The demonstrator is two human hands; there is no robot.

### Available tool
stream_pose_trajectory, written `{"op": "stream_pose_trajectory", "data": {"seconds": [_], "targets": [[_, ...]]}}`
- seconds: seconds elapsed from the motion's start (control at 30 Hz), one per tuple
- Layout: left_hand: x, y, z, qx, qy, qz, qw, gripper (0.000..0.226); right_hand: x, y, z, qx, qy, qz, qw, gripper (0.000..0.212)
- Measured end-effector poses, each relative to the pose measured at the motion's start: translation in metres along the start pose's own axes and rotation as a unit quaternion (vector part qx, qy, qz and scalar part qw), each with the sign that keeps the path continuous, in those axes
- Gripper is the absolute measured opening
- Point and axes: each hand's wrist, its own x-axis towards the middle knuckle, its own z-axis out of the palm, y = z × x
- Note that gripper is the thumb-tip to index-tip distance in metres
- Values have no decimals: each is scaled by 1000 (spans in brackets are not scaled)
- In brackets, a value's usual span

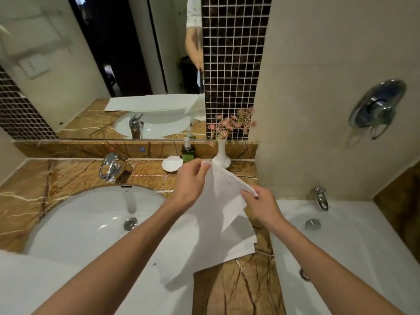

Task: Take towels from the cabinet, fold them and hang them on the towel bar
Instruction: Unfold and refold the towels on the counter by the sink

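Two bare hands hold up a white towel (218, 208) over the brown stone counter (68, 178). The left hand (192, 181) pinches one top corner of the towel between the thumb and the fingertips, with the fingers curled close together. The right hand (261, 202) pinches the other end of that top edge, a bit lower and nearer, and its fingers are pressed together too. The edge runs tight between the two hands. The rest of the towel hangs down, and its bottom part lies in folds on the counter and over the right rim of the white sink (86, 221).

Behind the hands, by the back wall, stand a small white dish (172, 164), a green soap bottle (188, 153) and a white vase (221, 155) with pink flowers. A shiny tap (111, 167) sits behind the sink. To the right is a white bathtub (341, 235). The mirror (102, 64) shows the sink and the towel again.
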Motion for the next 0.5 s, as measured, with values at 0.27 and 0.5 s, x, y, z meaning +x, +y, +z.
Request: {"op": "stream_pose_trajectory", "data": {"seconds": [0.27, 0.5], "targets": [[19, 16, -63, -86, 45, 12, 995, 31, 21, -104, -10, 215, 30, -24, 976, 8], [22, 36, -107, -30, 89, 95, 991, 17, 19, -167, -16, 205, -21, -80, 975, 4]]}}
